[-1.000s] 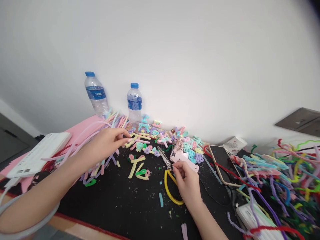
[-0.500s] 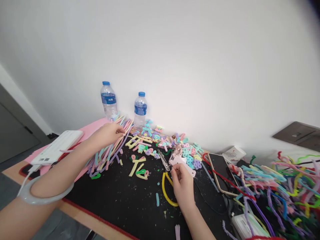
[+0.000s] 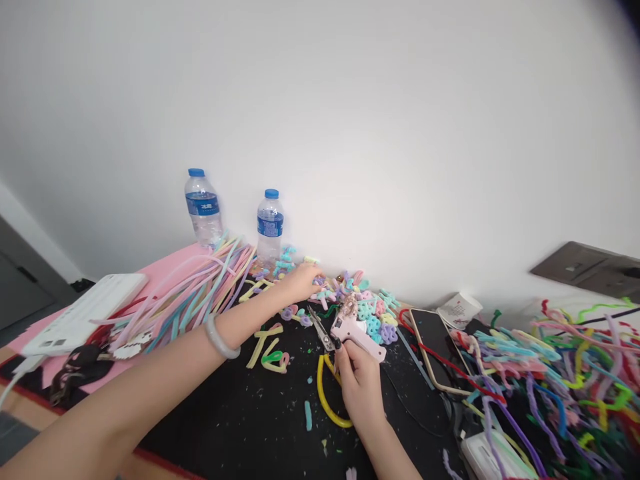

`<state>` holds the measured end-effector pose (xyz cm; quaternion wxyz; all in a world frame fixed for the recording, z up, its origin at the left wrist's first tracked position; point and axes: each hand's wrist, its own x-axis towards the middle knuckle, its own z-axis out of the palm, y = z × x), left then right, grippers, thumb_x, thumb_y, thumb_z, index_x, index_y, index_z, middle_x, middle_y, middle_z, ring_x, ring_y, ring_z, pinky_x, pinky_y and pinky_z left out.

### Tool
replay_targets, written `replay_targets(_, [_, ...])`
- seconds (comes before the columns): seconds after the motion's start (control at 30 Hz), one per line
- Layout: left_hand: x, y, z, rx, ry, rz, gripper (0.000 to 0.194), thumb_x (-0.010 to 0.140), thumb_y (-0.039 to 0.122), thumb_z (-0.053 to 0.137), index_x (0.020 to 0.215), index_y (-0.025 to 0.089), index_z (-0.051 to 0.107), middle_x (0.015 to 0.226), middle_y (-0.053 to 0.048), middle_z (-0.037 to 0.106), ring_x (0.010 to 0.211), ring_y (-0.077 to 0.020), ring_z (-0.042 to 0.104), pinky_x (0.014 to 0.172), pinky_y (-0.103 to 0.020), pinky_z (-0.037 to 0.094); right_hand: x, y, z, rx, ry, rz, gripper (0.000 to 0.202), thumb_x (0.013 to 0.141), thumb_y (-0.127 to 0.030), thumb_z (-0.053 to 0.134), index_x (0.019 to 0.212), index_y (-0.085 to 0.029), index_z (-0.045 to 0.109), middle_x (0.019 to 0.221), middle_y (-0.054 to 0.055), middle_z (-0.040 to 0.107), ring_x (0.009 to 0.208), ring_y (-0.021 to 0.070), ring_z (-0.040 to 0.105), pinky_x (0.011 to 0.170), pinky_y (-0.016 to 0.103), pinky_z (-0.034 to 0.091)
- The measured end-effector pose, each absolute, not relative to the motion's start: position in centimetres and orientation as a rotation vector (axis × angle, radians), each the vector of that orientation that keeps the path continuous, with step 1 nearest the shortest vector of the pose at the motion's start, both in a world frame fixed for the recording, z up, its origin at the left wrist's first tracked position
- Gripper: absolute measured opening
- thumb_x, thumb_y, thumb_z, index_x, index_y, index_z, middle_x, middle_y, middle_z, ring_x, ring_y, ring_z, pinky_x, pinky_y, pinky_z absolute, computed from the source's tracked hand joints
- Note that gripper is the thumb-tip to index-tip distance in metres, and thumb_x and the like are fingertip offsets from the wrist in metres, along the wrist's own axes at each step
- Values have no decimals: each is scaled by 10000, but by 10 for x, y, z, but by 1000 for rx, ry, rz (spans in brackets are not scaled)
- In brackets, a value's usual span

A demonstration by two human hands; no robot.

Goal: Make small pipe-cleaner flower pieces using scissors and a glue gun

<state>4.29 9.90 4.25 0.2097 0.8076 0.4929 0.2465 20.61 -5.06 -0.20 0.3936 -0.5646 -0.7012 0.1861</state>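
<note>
My left hand (image 3: 301, 283) reaches over the pile of pipe-cleaner shapes (image 3: 324, 293) along the wall. Its fingers are bent together at the pile, and their tips are partly hidden. Beside the pliers with yellow handles (image 3: 326, 399), my right hand (image 3: 359, 375) is closed in a pinch. Something small and dark shows at its fingertips, too small to name. Just above this hand lies a pink glue gun (image 3: 350, 328). Left of the pliers are pipe-cleaner pieces shaped like letters (image 3: 263, 347) and a short blue piece (image 3: 308, 415).
Two water bottles (image 3: 270, 227) stand against the wall. A bundle of pastel pipe cleaners (image 3: 200, 293) lies on pink paper, near a white power bank (image 3: 87, 315). On the right are a phone (image 3: 437, 347), a paper cup (image 3: 460, 309) and a tangle of coloured pipe cleaners (image 3: 565, 380).
My left hand has moved right, from beside the pastel bundle to the pile of shapes. My right hand stays by the pliers, still pinched. The whole view has shifted slightly.
</note>
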Motion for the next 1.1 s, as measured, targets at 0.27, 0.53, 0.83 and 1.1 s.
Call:
replay_targets(0.27, [32,97,59,1980,1261,862,211,808,285,505,877,124,623,887,-103,675,843,-227,635,753,-341,501,207,-50,-2,-1433,-1738,494,373,921,-315,350,565,-206,360,516,-32,383,493,127,386,480,251,262])
replay_targets(0.53, [17,24,66,1482,827,625,274,770,407,628,847,162,532,752,-32,686,692,-153,660,634,-264,522,195,-64,4,-1218,-1678,648,253,854,-206,475,1103,-183,509,893,44,657,614,135,553,570,232,435])
replay_targets(0.83, [4,-5,52,1568,839,470,169,788,344,617,797,177,586,800,-15,698,765,-160,648,672,-245,494,182,-69,-9,-1280,-1822,651,143,879,-208,479,802,-188,597,616,-14,584,527,117,525,491,196,363])
replay_targets(1.1, [-14,14,63,1698,1001,464,282,798,395,594,985,185,613,878,-29,675,721,-155,628,613,-220,469,185,-66,-6,-1333,-1802,520,187,877,-197,451,762,-180,597,594,-16,534,505,112,479,474,202,330])
